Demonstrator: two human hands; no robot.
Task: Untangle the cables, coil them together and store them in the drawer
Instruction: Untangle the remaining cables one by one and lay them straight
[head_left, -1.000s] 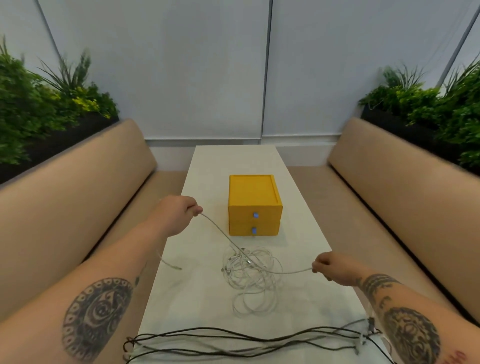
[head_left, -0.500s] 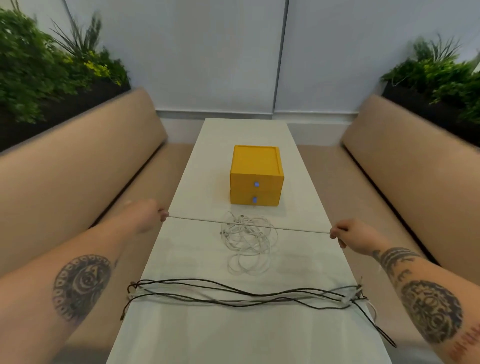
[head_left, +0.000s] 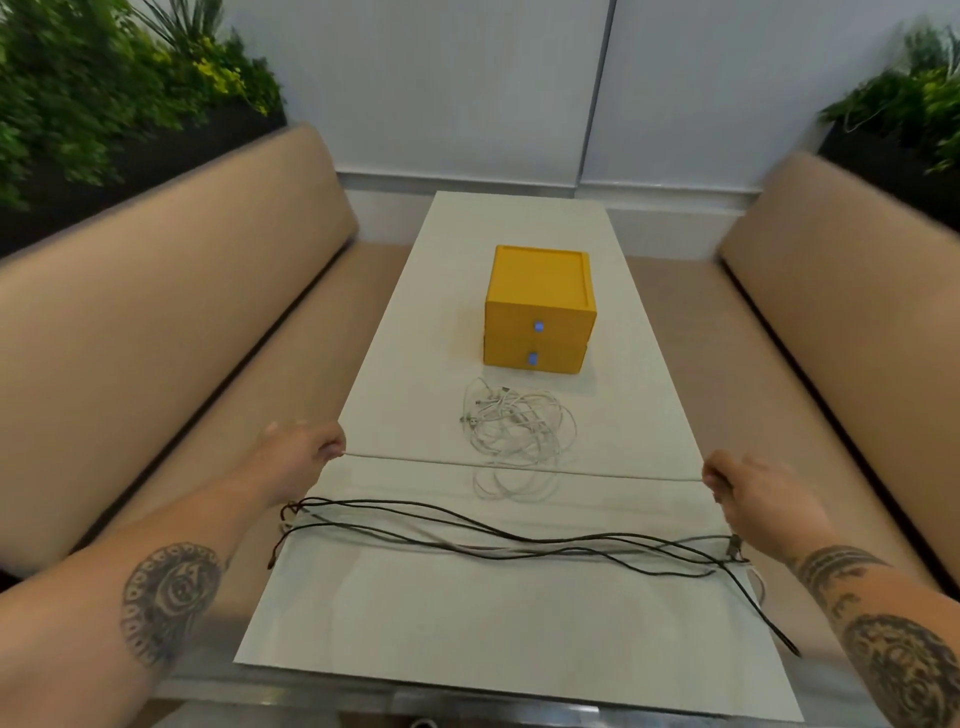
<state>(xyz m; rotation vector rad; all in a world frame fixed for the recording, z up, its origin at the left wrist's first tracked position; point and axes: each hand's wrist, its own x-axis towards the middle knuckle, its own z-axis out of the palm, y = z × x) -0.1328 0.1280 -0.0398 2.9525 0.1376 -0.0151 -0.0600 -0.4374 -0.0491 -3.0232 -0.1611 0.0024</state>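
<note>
Left hand (head_left: 304, 457): at table (head_left: 467, 629) left edge, fingers curled, pinching 1 end of white cable (head_left: 426, 460).
Right hand (head_left: 756, 501): at right edge, fingers curled on other end.
White cable: taut across table, crossing tangle's near loops.
Tangle (head_left: 519, 426): white loops on table, between cable and drawers.
Dark cables (head_left: 519, 543): stretched side to side, nearest, 1 end off right edge.
Drawers (head_left: 537, 332): yellow box, 2 drawers, both closed.
</note>
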